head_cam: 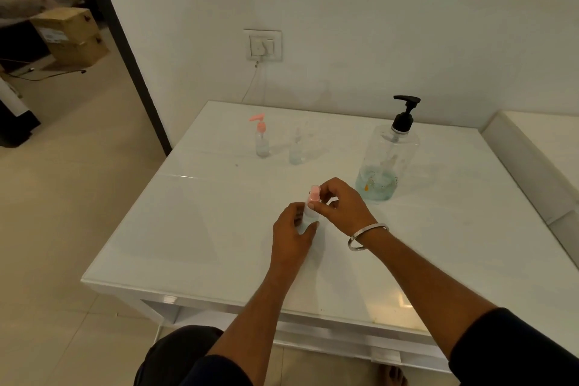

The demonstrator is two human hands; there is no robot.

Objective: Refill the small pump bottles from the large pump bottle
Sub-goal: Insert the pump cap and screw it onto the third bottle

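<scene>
A small clear pump bottle (308, 219) with a pink pump top stands at the middle of the white table (194, 235). My left hand (293, 235) wraps around its body. My right hand (340, 207) pinches the pink pump top (314, 194) at the neck. The large clear bottle (387, 160) with a black pump stands to the right, with a little bluish liquid at its bottom. At the back stand a second small bottle (262, 139) with a pink pump and a small clear bottle (297, 147) whose top looks clear or absent.
A wall socket (262, 45) with a plugged cable is above the table's far edge. A white surface (532, 153) adjoins the table on the right. Cardboard boxes (70, 34) sit on the floor at far left, beyond a dark door frame.
</scene>
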